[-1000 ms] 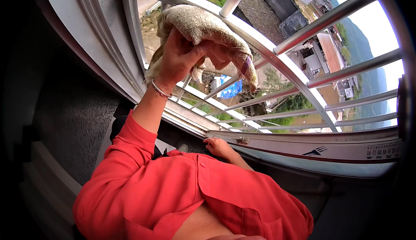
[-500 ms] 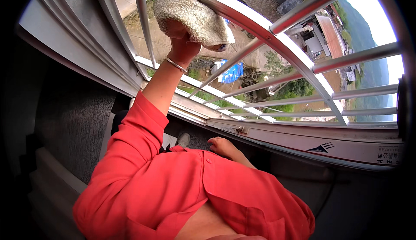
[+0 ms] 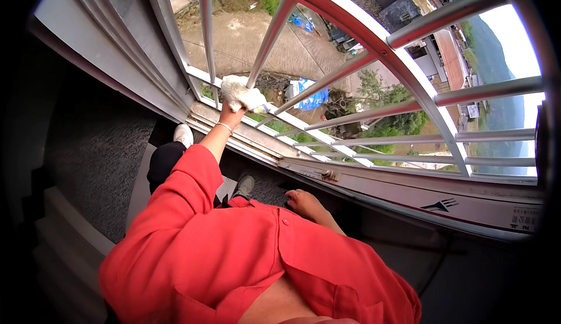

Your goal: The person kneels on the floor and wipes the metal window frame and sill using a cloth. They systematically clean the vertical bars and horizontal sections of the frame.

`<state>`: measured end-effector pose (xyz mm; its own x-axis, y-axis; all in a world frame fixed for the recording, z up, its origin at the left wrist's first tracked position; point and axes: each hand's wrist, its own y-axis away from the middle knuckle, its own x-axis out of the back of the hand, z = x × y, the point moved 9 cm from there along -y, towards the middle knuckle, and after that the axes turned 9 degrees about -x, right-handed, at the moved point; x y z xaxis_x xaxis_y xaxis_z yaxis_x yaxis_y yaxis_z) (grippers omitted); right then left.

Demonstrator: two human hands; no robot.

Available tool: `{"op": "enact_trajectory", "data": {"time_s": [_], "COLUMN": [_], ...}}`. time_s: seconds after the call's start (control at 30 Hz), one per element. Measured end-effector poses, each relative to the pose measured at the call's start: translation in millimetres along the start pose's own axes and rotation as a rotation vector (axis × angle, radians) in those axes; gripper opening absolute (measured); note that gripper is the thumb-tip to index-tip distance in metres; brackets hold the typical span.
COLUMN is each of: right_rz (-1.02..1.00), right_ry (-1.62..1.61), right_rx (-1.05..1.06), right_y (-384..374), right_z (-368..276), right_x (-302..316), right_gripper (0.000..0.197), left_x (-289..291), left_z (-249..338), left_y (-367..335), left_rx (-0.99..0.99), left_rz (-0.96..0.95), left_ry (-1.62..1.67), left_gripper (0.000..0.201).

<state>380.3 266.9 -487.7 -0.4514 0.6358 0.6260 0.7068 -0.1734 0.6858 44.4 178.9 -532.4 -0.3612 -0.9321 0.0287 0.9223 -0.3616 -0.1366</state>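
Gripped in my left hand (image 3: pixel 232 115) is a cream towelling cloth (image 3: pixel 238 94). The cloth is wrapped against the lower end of a slanted metal bar (image 3: pixel 272 42) in the window grille, close to the bottom rail. A silver bangle circles my left wrist. My right hand (image 3: pixel 304 203) hangs low in front of my red shirt, below the window sill. Its fingers are loosely bent and a little apart, with nothing visible in them.
The grille's curved rail (image 3: pixel 383 37) and several bars span the window. A sliding-window track (image 3: pixel 257 147) and a white sill strip (image 3: pixel 403 197) run beneath. Outside, far below, lie a paved yard (image 3: pixel 280 49) and a blue tarp (image 3: pixel 312 94). My shoes (image 3: pixel 184 135) stand by the wall.
My left hand has brought the cloth down from the curved upper rail to the bottom of a bar. My right hand has barely moved.
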Motion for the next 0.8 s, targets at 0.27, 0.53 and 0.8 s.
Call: {"op": "enact_trajectory", "data": {"time_s": [0.27,0.53,0.8], "right_rz": [-0.019,0.015,0.136], "right_ry": [0.023,0.023,0.052], "right_rx": [0.023,0.061,0.119], "right_y": [6,2,12], "right_z": [14,2,41], "right_x": [-4,12,-14], "right_gripper": [0.031,0.032,0.024], "left_x": [16,-54,-109], "left_z": [118,359,336], "left_y": [11,-9,5], "left_rx": [-0.557,-0.914,-1.346], "left_rz": [0.068,-0.322,0.044], "left_ry": [-0.031,-0.169,-0.376], "left_gripper": [0.047,0.045,0.043]}}
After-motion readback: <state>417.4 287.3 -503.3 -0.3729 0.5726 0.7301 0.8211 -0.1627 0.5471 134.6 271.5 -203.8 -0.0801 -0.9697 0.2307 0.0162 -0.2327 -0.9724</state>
